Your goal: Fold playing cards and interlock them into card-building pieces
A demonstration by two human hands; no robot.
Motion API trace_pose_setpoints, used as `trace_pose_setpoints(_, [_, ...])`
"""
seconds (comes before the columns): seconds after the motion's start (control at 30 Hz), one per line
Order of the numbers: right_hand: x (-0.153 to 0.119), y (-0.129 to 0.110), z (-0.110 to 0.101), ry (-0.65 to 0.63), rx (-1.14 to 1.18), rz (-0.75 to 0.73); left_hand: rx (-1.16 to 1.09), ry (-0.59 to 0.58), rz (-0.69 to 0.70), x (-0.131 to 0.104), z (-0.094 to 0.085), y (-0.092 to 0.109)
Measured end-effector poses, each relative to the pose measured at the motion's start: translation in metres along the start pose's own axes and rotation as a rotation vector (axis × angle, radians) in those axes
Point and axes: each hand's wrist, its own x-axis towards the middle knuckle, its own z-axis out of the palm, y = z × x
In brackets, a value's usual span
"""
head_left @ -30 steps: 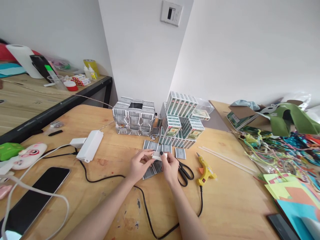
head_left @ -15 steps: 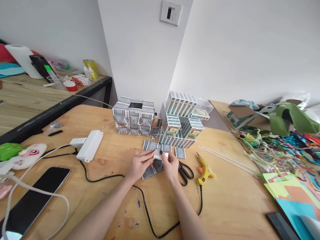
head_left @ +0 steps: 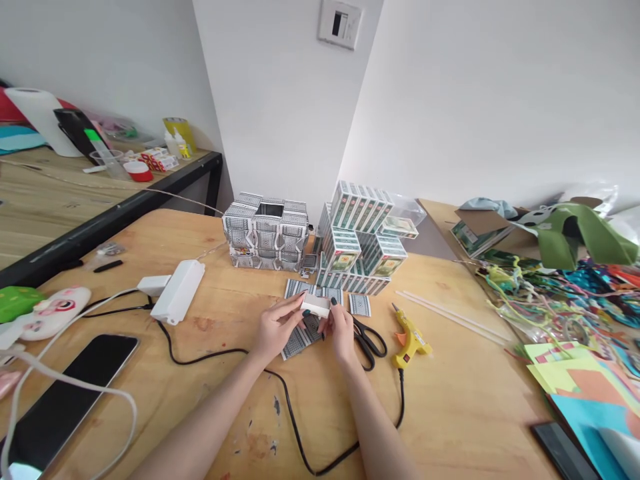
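Observation:
Between both hands is a small white folded card (head_left: pixel 316 306), its edges bent up. My left hand (head_left: pixel 275 328) pinches its left end, and my right hand (head_left: pixel 341 330) grips the right end. Under and beyond the hands lie several grey-patterned playing cards (head_left: pixel 300 341), partly covered by the fingers. Close by my right hand rest black-handled scissors (head_left: pixel 370 343). A yellow glue gun (head_left: pixel 413 341) lies farther right. Behind the hands stands a block built of folded patterned cards (head_left: pixel 267 237), with a square opening in its top.
Stacked green-and-white card boxes (head_left: pixel 345 250) stand behind the loose cards. Clear glue sticks (head_left: pixel 455 317) lie to the right, near coloured paper (head_left: pixel 585 407) and tangled ribbons. A black cable (head_left: pixel 295 413) crosses in front; a white power strip (head_left: pixel 179 291) and phone (head_left: pixel 70 400) are left.
The folded card has tilted up and shows more of its white side. My right thumb has come off its top toward the right end.

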Motion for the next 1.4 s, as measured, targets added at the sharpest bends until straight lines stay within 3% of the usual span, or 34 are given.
trace_pose_setpoints(0.3, [0.007,-0.009,-0.011,-0.233,0.452,0.337,-0.051,0.053,-0.099,0.005,-0.001,0.001])
trace_pose_setpoints(0.43, [0.005,-0.006,-0.012,-0.255,0.504,0.373,-0.018,0.132,-0.126,0.007,-0.005,-0.002])
trace_pose_setpoints(0.63, [0.004,0.002,-0.006,-0.22,0.432,0.208,-0.009,0.079,-0.111,0.006,-0.008,-0.002])
trace_pose_setpoints(0.77, [0.003,0.0,-0.002,-0.177,0.355,0.071,-0.109,0.041,-0.185,0.004,-0.006,-0.002])
trace_pose_setpoints(1.03, [-0.002,0.006,-0.003,-0.052,-0.055,-0.23,-0.268,0.006,-0.264,0.005,-0.004,-0.005])
trace_pose_setpoints(1.13, [-0.003,0.006,-0.003,-0.072,-0.271,-0.417,-0.359,-0.049,-0.309,0.006,-0.002,-0.003])
trace_pose_setpoints(1.23, [-0.006,0.0,0.002,-0.132,-0.417,-0.579,-0.427,-0.015,-0.352,0.008,-0.001,-0.002])
trace_pose_setpoints(1.4, [-0.012,-0.009,0.01,-0.178,-0.436,-0.625,-0.57,0.038,-0.405,0.01,-0.001,-0.002])
